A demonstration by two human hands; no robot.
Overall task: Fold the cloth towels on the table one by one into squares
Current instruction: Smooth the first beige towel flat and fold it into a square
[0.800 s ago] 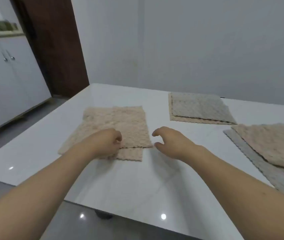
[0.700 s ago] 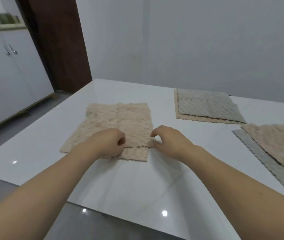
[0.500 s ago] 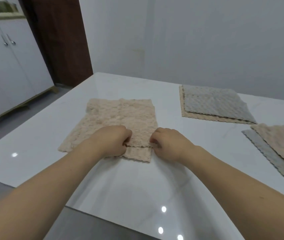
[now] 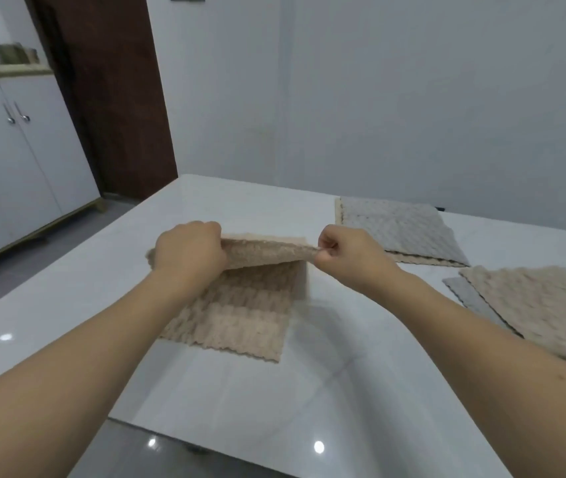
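Left hand (image 4: pixel 188 251) and right hand (image 4: pixel 345 255) each pinch, fingers curled tight, an edge of the beige towel (image 4: pixel 240 312), lifted above the tabletop (image 4: pixel 309 391). Folded grey towel (image 4: pixel 398 232) lies beyond-right of it. Risk: uneven pull skews the fold; layers may slip apart.

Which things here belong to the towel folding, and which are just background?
Part of the job:
- beige towel, its top layer lifted
- left hand and right hand, gripping its raised edge
- grey towel on a beige one
- overlapping towels at right
- table

Background:
- white cabinet
- brown door
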